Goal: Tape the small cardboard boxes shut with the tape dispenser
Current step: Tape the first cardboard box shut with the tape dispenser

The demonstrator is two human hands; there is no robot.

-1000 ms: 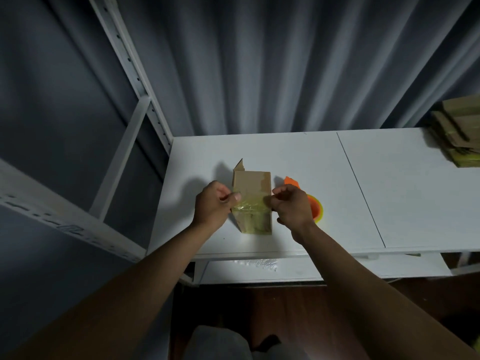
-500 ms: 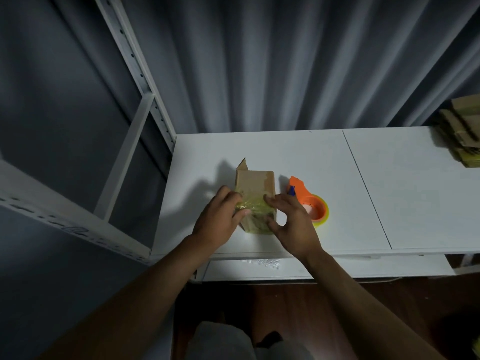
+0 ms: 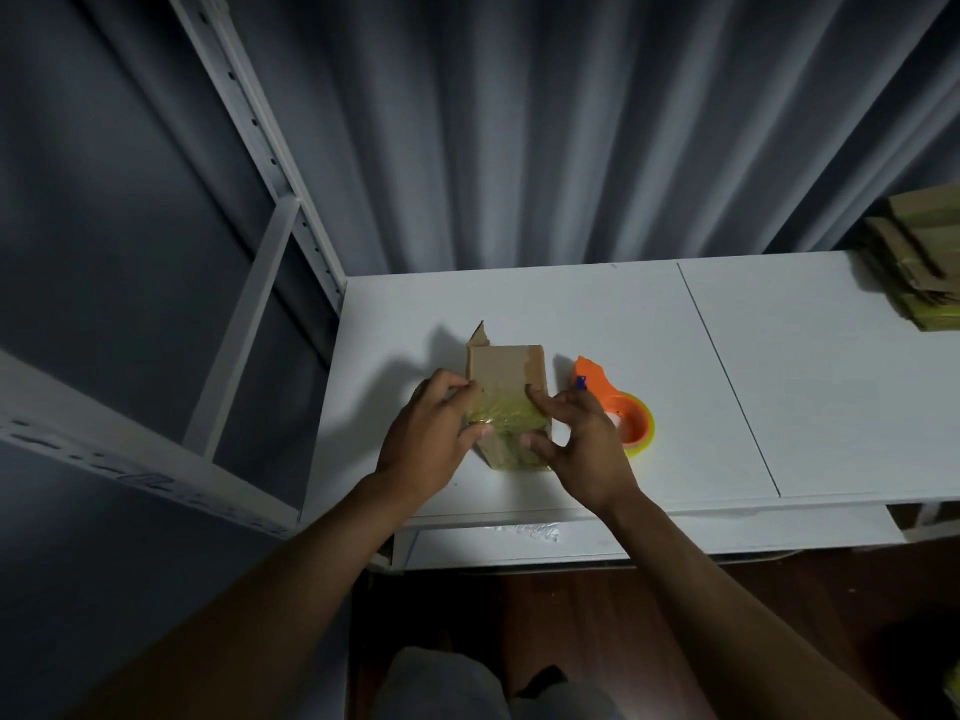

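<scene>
I count one small cardboard box (image 3: 506, 387) on the white table (image 3: 597, 314), one orange tape dispenser (image 3: 613, 405) with a yellowish roll lying just to the right of the box, and one stack of flattened cardboard (image 3: 919, 262) at the table's far right edge; how many pieces are in that stack I cannot tell. The box stands near the table's front left area, with glossy tape across its near top edge and down its front face, and a flap corner sticking up at its far left. My left hand (image 3: 431, 433) presses against the box's left side, fingers bent over the taped edge and thumb laid on the front corner. My right hand (image 3: 582, 439) is on the right side, fingers spread and nearly straight, fingertips touching the tape on top and thumb touching the front face; it holds nothing. Both forearms reach in from below. The tabletop is made of two white panels with a seam between them. A white metal shelving frame (image 3: 270, 163) rises at left, a grey pleated curtain (image 3: 545, 122) hangs behind, and the floor below is dark wood.
</scene>
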